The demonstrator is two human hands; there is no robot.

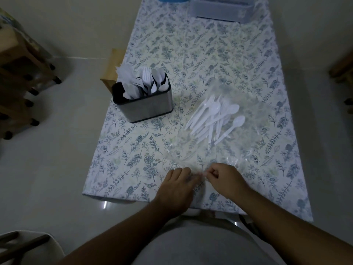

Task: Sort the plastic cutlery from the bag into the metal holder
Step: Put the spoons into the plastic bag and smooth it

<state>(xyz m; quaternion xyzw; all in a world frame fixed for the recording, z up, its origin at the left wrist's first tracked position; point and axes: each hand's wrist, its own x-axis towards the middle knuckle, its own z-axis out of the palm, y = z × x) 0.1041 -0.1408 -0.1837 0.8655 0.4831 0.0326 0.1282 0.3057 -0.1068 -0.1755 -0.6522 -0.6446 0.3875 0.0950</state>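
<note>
Both hands meet at the near edge of the clear plastic bag (219,142), at about six o'clock on the table (133,150). The left hand (176,185) and the right hand (222,178) each have fingers curled, pinching the bag's film between them. Inside the bag, toward two o'clock from the hands, lies a loose pile of white plastic cutlery (214,117). The metal holder (147,108) stands at ten o'clock, upright, with white forks and spoons (150,81) standing in it
</note>
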